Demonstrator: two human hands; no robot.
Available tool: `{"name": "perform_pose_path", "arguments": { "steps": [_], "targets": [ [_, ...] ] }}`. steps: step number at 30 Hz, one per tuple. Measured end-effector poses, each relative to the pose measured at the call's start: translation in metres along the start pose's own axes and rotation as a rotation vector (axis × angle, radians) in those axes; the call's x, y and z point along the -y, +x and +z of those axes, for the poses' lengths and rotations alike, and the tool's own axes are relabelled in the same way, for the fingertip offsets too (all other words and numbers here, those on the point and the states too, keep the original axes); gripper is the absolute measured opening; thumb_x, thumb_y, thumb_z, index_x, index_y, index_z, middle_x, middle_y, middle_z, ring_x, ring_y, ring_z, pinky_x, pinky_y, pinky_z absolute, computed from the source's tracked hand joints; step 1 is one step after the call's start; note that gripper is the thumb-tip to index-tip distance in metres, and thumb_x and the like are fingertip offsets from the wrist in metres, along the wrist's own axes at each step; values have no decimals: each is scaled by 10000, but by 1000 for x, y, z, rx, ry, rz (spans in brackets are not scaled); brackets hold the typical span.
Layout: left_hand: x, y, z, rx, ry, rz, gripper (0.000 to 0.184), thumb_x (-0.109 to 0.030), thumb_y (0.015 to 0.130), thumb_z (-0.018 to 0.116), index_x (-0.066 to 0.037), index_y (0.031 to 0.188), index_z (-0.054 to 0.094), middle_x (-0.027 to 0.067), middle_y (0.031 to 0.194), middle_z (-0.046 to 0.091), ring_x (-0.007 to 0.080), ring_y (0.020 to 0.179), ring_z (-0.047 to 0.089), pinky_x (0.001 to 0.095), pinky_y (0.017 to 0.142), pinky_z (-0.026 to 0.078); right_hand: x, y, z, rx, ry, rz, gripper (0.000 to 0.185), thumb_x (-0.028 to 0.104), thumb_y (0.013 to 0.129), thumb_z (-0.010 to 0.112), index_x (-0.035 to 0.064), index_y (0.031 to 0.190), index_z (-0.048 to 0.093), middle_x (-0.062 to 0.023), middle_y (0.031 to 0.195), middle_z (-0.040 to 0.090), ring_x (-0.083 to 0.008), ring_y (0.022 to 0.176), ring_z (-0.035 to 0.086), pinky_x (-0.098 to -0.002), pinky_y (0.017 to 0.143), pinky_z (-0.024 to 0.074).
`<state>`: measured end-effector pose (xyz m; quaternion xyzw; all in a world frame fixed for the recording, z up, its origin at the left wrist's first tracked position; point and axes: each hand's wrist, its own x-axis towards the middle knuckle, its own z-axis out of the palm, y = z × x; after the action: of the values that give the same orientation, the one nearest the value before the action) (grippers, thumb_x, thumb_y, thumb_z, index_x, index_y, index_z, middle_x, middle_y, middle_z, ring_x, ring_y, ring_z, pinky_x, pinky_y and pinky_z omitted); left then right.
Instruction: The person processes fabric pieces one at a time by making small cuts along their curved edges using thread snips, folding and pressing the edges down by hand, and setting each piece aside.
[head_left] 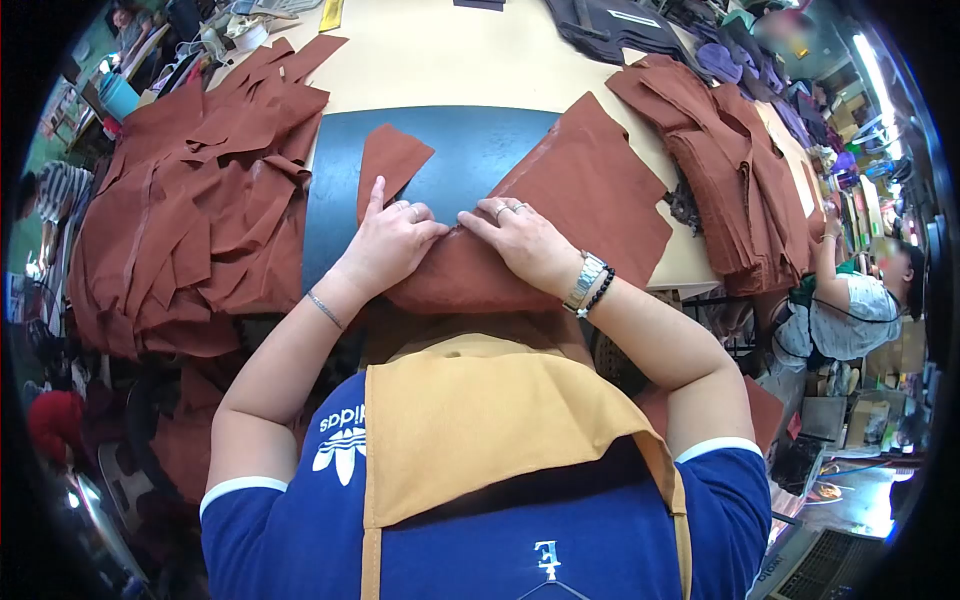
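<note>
A rust-brown cut fabric piece (590, 190) lies across the dark blue board (430, 130) and hangs toward my lap. My left hand (392, 238) pinches its edge near the middle, thumb and fingers together, one finger raised. Close beside it, my right hand (525, 240) pinches the same edge from the right, its fingertips almost meeting the left ones. A narrow flap of the same brown cloth (390, 160) points up behind my left hand. Whatever lies between the fingertips is hidden.
A heap of brown fabric pieces (190, 210) sits at the left, and another stack (735, 180) at the right. Dark folded fabric (620, 30) lies at the back of the cream table (430, 60). A person (850, 310) sits at the far right.
</note>
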<state>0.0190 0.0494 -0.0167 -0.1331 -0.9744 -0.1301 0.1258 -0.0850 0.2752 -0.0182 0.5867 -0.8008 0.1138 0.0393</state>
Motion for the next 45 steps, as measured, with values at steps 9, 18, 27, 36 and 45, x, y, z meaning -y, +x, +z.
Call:
{"name": "perform_pose_path", "arguments": {
  "steps": [9, 18, 27, 36, 45],
  "targets": [
    [22, -5, -7, -2, 41, 71, 144, -166, 863, 641, -215, 952, 743, -38, 913, 639, 171, 945, 628, 643, 1134, 248, 8, 3, -9, 48, -47, 15, 472, 72, 911, 470, 167, 1370, 528, -221, 1305, 527, -376, 1203, 550, -440, 1022, 465],
    [31, -11, -10, -46, 82, 100, 110, -162, 837, 678, -202, 922, 735, -45, 906, 638, 163, 937, 615, 633, 1153, 203, 14, 15, -19, 153, -120, -6, 544, 73, 913, 478, 280, 1415, 495, -241, 1204, 541, -352, 1076, 611, -406, 818, 576],
    [25, -17, -9, -113, 202, 84, 129, -173, 829, 689, -213, 941, 739, -53, 933, 650, 164, 952, 613, 643, 1145, 193, 21, 19, -22, 162, -111, 15, 463, 123, 936, 468, 286, 1363, 540, -210, 1171, 556, -341, 1041, 626, -417, 808, 577],
    [-38, -81, -48, 71, -51, -313, 420, -376, 842, 705, -79, 1133, 652, 102, 1083, 610, 266, 1037, 574, 459, 909, 410, -15, -35, -23, 41, 140, 108, 545, 387, 909, 632, 140, 1378, 506, -125, 1437, 454, -337, 1367, 401, -538, 1120, 311],
    [-32, -46, -5, -138, -330, -431, 357, -348, 911, 639, -38, 1090, 637, 183, 1083, 615, 332, 1023, 586, 391, 879, 451, 47, 6, 8, -66, 638, 427, 684, 294, 982, 535, 122, 1554, 203, -174, 1543, 338, -341, 1455, 284, -635, 1153, 80]
  ]
}}
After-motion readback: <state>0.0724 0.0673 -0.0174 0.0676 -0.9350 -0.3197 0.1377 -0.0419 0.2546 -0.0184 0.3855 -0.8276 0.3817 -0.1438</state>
